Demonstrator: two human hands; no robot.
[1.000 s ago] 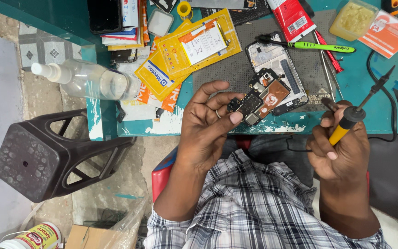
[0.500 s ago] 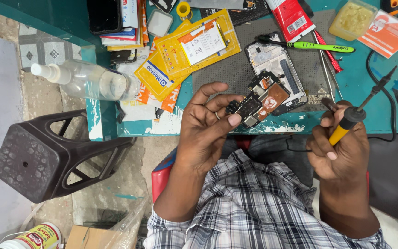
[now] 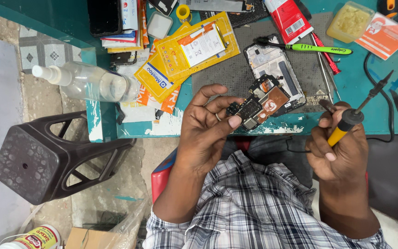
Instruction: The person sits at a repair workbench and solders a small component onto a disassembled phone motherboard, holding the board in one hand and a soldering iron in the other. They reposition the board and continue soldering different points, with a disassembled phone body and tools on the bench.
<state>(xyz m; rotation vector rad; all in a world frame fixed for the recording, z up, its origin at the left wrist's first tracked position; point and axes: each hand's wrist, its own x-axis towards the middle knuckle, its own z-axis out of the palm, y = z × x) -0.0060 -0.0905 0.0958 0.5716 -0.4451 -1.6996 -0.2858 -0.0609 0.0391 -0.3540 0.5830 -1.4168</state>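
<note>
Almost nothing is seen to have changed since the earlier views — the left hand (image 3: 206, 133) remains curled with its fingers (image 3: 231, 122) pinched on the small circuit board (image 3: 259, 105), and the right hand (image 3: 337, 147) remains closed around the yellow-handled soldering iron (image 3: 353, 115), its tip raised and well apart from the board, so the work is judged paused rather than advanced. Just beyond the fingers the tabletop (image 3: 374, 74) edge is met, crowded by the opened phone frame (image 3: 272, 64) and green toothbrush (image 3: 309, 47) — open room is left only between the two hands.
</note>
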